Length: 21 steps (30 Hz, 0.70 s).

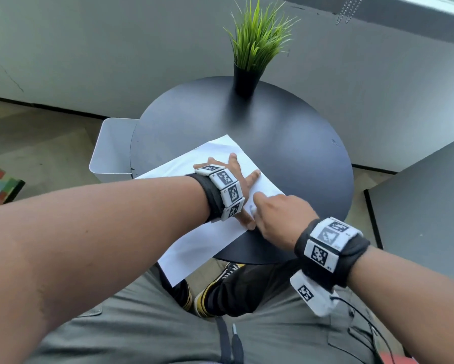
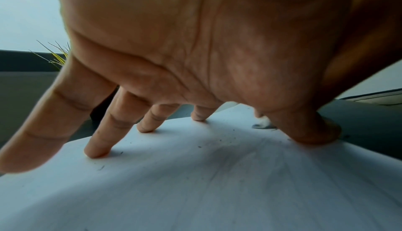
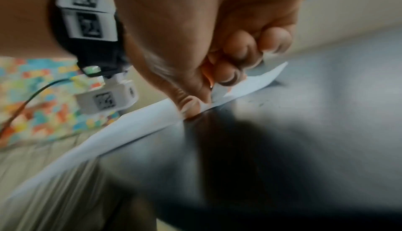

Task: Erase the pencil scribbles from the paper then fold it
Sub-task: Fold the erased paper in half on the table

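Observation:
A white sheet of paper (image 1: 207, 243) lies on the round black table (image 1: 286, 143), its near corner hanging over the table's edge. My left hand (image 1: 236, 185) is spread on the sheet, its straight fingers (image 2: 97, 150) and thumb pressing it down. My right hand (image 1: 278, 216) pinches a small white eraser (image 1: 253, 212) against the paper right beside the left thumb (image 3: 189, 107). In the left wrist view the eraser (image 2: 264, 122) sits on a grey pencil mark (image 2: 260, 127). Dark eraser crumbs dot the paper (image 2: 195, 183). The right fingers (image 3: 239, 57) are curled.
A potted grass plant (image 1: 247, 77) stands at the table's far edge. A white bin (image 1: 113, 151) hangs off the table's left side. A grey surface (image 1: 425, 211) lies to the right. My legs and shoes are under the near edge.

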Each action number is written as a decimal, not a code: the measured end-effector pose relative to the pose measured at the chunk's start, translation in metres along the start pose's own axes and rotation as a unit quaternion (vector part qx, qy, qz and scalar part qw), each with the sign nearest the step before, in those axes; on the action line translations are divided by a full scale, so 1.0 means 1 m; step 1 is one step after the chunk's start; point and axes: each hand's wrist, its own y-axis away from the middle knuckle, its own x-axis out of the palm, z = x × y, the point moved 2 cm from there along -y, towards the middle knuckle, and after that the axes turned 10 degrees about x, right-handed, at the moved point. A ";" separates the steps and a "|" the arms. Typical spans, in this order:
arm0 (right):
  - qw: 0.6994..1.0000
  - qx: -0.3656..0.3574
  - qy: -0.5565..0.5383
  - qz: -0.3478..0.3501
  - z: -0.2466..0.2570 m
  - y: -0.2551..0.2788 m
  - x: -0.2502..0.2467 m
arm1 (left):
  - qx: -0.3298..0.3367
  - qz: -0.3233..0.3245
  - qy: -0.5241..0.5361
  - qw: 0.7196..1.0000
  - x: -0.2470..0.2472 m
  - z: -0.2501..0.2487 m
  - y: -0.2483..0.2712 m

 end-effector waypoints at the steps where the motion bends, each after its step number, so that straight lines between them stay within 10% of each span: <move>1: 1.000 0.022 -0.001 -0.001 -0.006 -0.007 -0.002 | 0.001 0.000 0.003 1.000 0.000 -0.001 0.000; 13: 0.999 0.046 -0.010 -0.026 -0.028 -0.047 -0.006 | 0.004 -0.016 0.011 1.000 0.002 0.001 0.000; 18: 0.993 -0.117 0.028 0.005 -0.007 -0.010 0.000 | 0.003 -0.002 0.022 1.000 0.004 0.004 0.001; 21: 0.999 -0.045 0.014 -0.008 -0.029 -0.027 -0.004 | 0.011 -0.001 0.017 1.000 0.003 0.003 -0.002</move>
